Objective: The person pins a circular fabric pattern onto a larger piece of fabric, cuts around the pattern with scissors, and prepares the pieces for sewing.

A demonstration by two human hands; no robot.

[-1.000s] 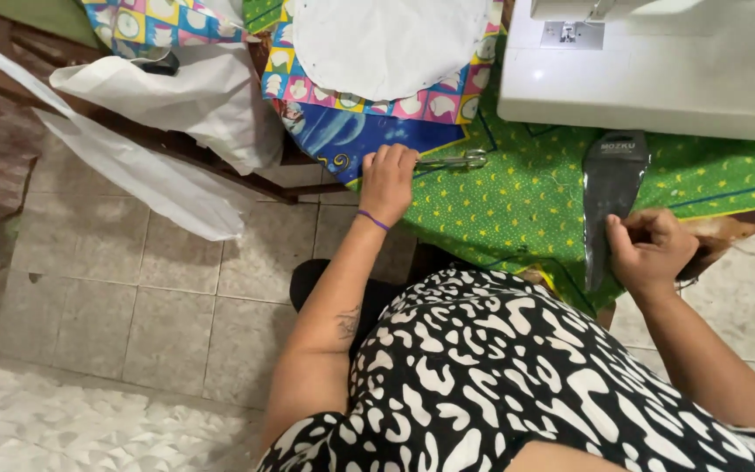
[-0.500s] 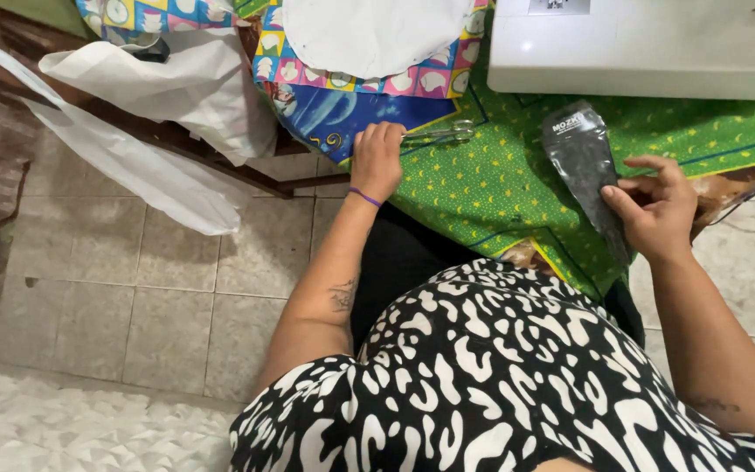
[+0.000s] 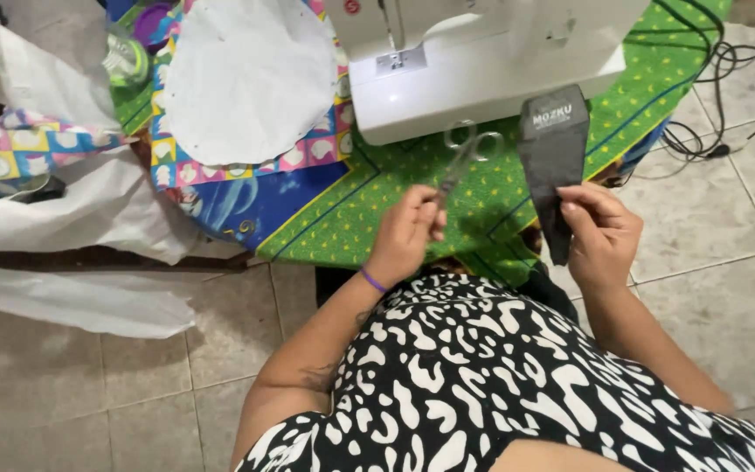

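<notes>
While gripped, tapered dark fabric (image 3: 552, 157).

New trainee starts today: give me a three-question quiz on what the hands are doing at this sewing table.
1. Multiple choice: what does the left hand hold? A) a tape measure B) scissors C) a spool of thread
2. True or false: the right hand holds the dark grey fabric piece by its lower, narrow end.
3. Fill in: the white sewing machine stands on a ______ cloth with small dots.

Key
1. B: the hand grips the blades, so the handles point towards the machine.
2. True.
3. green
</notes>
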